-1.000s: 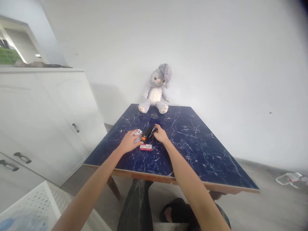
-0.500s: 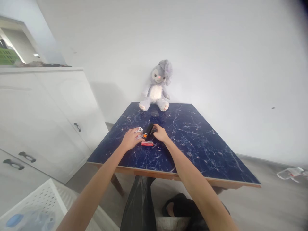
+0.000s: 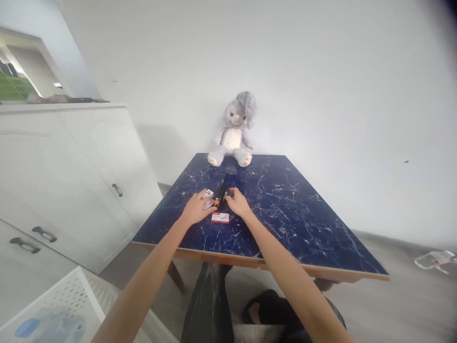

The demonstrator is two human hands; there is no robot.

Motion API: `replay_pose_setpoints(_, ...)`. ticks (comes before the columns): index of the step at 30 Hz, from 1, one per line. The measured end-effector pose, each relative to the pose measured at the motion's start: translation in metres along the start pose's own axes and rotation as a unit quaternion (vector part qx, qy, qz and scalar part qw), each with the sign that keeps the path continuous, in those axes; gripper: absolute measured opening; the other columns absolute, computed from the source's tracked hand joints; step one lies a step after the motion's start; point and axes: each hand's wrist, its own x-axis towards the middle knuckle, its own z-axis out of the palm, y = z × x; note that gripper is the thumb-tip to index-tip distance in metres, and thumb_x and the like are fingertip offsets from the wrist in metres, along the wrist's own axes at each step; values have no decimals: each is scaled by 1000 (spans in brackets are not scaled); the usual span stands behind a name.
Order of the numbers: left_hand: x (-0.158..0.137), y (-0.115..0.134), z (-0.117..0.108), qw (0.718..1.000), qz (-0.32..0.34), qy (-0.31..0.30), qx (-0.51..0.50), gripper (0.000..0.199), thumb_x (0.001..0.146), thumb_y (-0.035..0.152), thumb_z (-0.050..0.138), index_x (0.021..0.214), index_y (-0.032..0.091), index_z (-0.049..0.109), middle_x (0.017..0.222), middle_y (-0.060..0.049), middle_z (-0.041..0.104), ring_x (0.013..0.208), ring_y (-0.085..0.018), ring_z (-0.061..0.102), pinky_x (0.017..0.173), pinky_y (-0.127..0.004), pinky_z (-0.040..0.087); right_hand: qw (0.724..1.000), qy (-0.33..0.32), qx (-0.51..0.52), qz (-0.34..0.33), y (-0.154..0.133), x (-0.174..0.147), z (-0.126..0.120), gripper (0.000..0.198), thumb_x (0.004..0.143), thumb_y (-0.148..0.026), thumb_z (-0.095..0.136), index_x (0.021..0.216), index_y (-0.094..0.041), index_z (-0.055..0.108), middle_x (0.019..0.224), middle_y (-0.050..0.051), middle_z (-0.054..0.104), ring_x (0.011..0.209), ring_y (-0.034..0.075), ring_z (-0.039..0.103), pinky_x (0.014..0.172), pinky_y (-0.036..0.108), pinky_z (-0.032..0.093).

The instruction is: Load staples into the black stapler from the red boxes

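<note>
1. Tabletop (image 3: 303,233): dark blue with white marble-like veins, brown edge.
2. Small box (image 3: 220,218): red and white.
3. Long object (image 3: 222,190): black, with an orange patch.
4. Plush toy (image 3: 232,140): grey, with a white belly and pink nose.
5. Cupboard (image 3: 74,166): white, with dark handles (image 3: 117,190).
</note>
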Motion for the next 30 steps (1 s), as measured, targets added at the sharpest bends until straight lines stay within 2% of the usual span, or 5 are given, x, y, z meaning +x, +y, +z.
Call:
replay_pose_setpoints(4, 8, 10, 3, 1000, 1, -17, 22, 57, 91, 63, 49, 139, 32, 57, 155, -10, 40, 132, -37, 46, 105, -53, 41, 983, -131, -17, -126, -6, -35, -20, 30, 87, -44, 64, 108, -23, 64, 104, 5, 71, 92, 21, 66, 88, 35, 50)
replay_pose_setpoints(8, 28, 36, 14, 999, 46, -26, -2, 44, 93, 58, 49, 123, 32, 69, 155, -8, 39, 127, -35, 49, 104, -52, 42, 940, -197, -91, -263, 1, -57, -52, 33, 74, -32, 77, 105, -24, 69, 104, 4, 71, 97, 23, 63, 94, 35, 44)
replay_pose_setpoints(16, 52, 63, 27, 993, 56, -13, -106, 42, 94, 52, 51, 125, 29, 67, 147, -7, 48, 125, -30, 52, 107, -47, 42, 976, -122, -168, -70, 62, -32, -147, 22, 74, -26, 70, 96, -22, 72, 90, 2, 72, 76, 19, 64, 72, 28, 47)
replay_pose_setpoints(24, 55, 76, 28, 996, -13, 25, -87, 39, 98, 47, 46, 124, 27, 65, 125, -8, 62, 110, -26, 58, 98, -42, 46, 997, -52, 2, -55, 60, 39, -92, 63, 79, -12, 56, 141, -23, 50, 142, 7, 57, 111, 20, 65, 100, 35, 48)
replay_pose_setpoints(30, 45, 72, 18, 990, 91, -27, -104, 49, 92, 52, 55, 136, 29, 58, 136, -8, 56, 119, -28, 55, 103, -43, 45, 981, -135, 58, -129, 67, 38, -79, 49, 71, -7, 57, 117, -20, 66, 114, 3, 73, 103, 19, 67, 99, 33, 48)
